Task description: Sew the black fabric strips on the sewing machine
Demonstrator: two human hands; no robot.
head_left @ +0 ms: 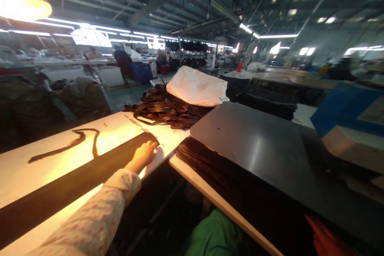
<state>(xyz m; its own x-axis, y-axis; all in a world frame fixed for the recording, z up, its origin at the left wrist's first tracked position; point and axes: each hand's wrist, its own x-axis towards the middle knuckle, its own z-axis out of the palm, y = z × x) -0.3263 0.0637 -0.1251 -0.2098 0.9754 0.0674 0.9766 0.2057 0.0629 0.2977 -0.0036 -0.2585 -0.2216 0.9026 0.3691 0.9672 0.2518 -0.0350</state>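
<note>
One dark strip, long axis diagonal, pointing away (rightward)

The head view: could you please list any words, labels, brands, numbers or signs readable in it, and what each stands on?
None can be read.
White bag: a faint mark near its lower right corner, too blurred to make out.
Dark strip: no lettering shows.
Anything farther back is too blurred to read.
</note>
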